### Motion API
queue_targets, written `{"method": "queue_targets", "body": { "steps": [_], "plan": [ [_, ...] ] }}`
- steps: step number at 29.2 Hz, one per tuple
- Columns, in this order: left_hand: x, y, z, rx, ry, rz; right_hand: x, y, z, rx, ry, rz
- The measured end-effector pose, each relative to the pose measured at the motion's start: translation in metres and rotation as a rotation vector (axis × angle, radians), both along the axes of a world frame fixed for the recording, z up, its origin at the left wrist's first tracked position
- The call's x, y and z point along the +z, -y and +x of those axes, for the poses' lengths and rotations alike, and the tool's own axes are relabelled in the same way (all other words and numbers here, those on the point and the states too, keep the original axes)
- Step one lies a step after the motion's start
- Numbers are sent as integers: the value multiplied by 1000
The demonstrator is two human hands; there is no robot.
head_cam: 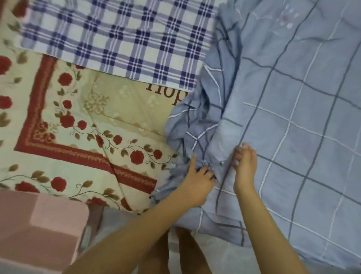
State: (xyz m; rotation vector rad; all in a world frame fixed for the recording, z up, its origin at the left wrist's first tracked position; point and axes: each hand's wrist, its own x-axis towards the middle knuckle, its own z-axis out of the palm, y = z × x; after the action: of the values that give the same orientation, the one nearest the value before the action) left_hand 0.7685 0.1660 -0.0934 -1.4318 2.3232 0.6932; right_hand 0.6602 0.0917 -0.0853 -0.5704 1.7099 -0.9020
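The blue-grey sheet [302, 115] is a soft, thin woven cloth with a wide grid of dark grey and white lines. It fills the right side of the view, lying mostly flat with shallow creases. Its left margin is rucked into a loose, rumpled ridge of folds that runs from the top of the view down to the hands. The left hand [198, 176] has its fingers curled into the bunched fabric at the foot of that ridge and grips a tight gather of it. Just beside it, the right hand [244, 165] is seen from the back, with its fingers bent down to pinch the folded edge where the flat part begins. The near hem of the sheet droops over the edge toward the pale floor [218, 259]. The sheet lies on a quilted floral bedspread [75, 125], cream and tan with red roses, trailing vines, a dark red ornamental border and part of a dark red word. A plaid cloth [119, 36] in navy, lilac and white lies flat across the top, and the sheet's rumpled ridge overlaps its right end. At lower left stands a smooth pink box [38, 228] with squared faces and a rounded corner, blurred.
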Motion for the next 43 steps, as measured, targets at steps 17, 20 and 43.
{"method": "queue_targets", "body": {
  "steps": [17, 20, 43],
  "plan": [
    [-41, 74, 91, 1780, -1212, 440, -40, 31, 9, 289, -193, 160],
    [-15, 98, 98, 1782, -1368, 598, 3, 35, 40, 563, -176, 27],
    [-54, 92, 370, 1279, -947, 128, -30, -47, 287, 662, -315, -390]
  ]
}}
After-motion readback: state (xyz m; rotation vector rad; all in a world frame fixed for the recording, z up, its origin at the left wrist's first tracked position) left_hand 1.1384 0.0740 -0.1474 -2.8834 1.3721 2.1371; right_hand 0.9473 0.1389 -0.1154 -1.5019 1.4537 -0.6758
